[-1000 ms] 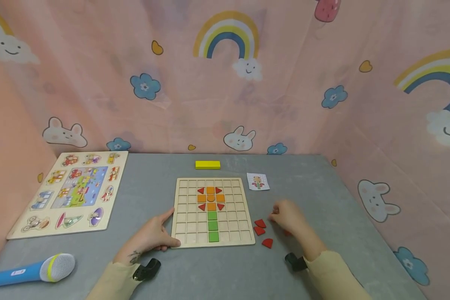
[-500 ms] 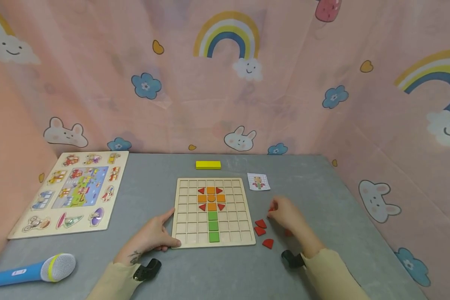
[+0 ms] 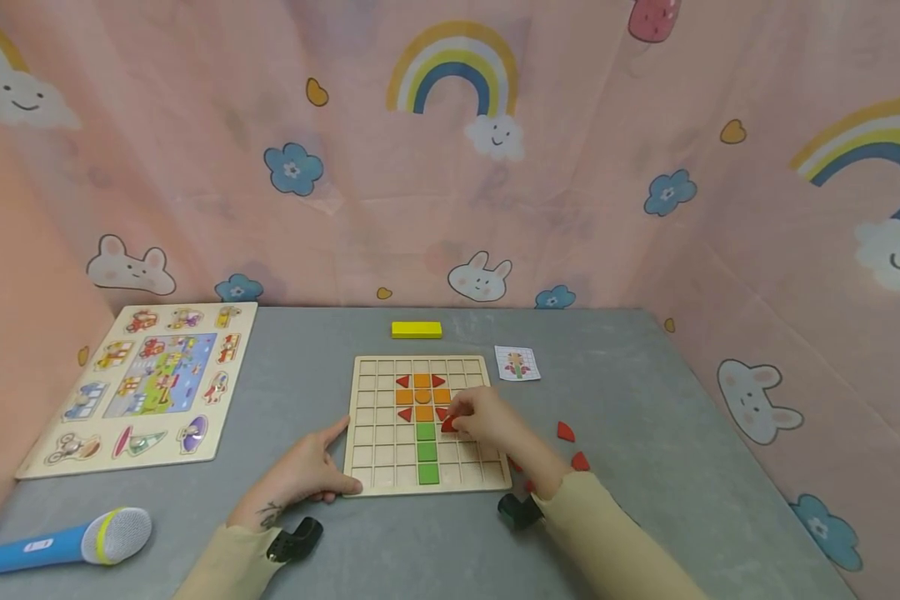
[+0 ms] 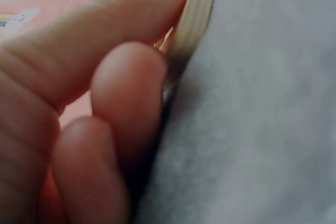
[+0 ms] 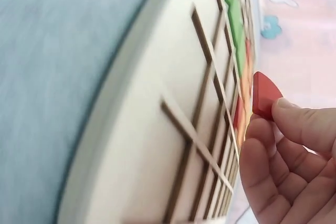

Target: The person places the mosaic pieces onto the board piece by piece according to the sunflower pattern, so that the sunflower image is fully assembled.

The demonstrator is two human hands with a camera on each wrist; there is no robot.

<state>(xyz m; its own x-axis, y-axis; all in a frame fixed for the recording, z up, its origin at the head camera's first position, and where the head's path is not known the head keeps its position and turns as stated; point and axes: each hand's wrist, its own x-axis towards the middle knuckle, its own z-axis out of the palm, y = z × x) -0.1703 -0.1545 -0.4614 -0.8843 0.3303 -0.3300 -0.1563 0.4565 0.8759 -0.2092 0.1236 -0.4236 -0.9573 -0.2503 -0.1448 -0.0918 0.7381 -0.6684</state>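
Note:
My right hand (image 3: 483, 417) is over the right half of the wooden grid board (image 3: 367, 479), pinching a red quarter-circle piece (image 5: 266, 94) between thumb and fingers. The piece is just below a red triangle on the board. At the board's near left corner my left hand (image 3: 303, 471) grips the rim, thumb on the near edge and index finger along the left side. Set in the grid are orange squares (image 3: 422, 381), an orange circle (image 3: 422, 397), red triangles (image 3: 403, 382) and a column of green squares (image 3: 427, 452).
Loose red pieces (image 3: 566, 431) lie right of the board, some partly hidden by my right forearm. A small pattern card (image 3: 517, 364) and a yellow block (image 3: 416, 330) are behind. On the left are a picture puzzle board (image 3: 217, 433) and a blue microphone (image 3: 52, 542).
My right hand has picked up a red piece from the table and carried it left over the board. My left hand has stayed at the board's corner.

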